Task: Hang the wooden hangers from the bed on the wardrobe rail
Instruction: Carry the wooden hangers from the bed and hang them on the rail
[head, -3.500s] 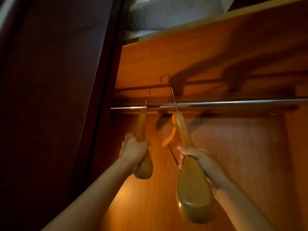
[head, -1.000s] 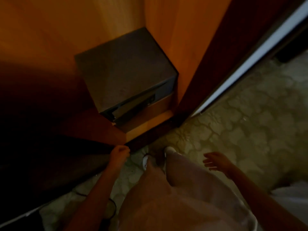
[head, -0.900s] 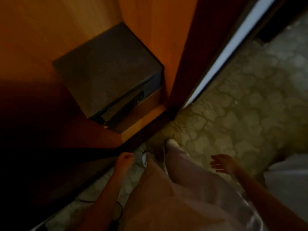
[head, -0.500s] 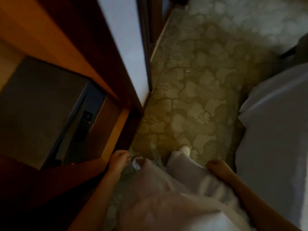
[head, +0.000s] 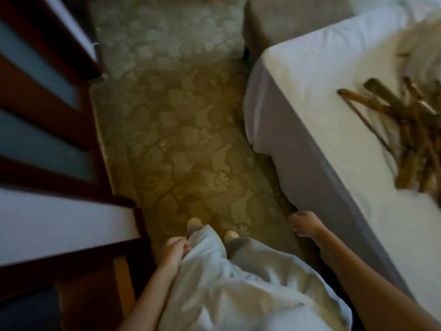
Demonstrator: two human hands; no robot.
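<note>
Head view, looking steeply down past the person's own body.

Showing a loose heap of brown wooden hangers [head: 415, 130] lying on top of the white-sheeted bed [head: 310, 91] at the right edge of the picture, well in from the bed's near corner. Arms of the heap crossing one another, a thin dark bar slanting along its left side. Blurring too heavily for counting the pieces.

Showing the left hand [head: 173, 253] hanging low just beside the pale loose trousers [head: 226, 283], fingers curling loosely against the cloth and gripping nothing.

Showing the right hand [head: 304, 224] hanging just beside the greyish side of the bed, fingers relaxing and bending downward, likewise carrying nothing. Lying well apart from the hangers, below and to their left in the picture.

Showing two pale shoe tips [head: 193, 223] peeking out beneath the trouser hems, resting on the yellow-green flower-patterned floor [head: 181, 144], the floor running as a strip between the bed on the right and a dark reddish-brown wooden frame with pale panels [head: 47, 96] on the left.

Closing off the far end of that strip: a grey block-shaped piece [head: 286, 20], standing near the bed's far corner. Touching or merely adjoining: not discernible.
</note>
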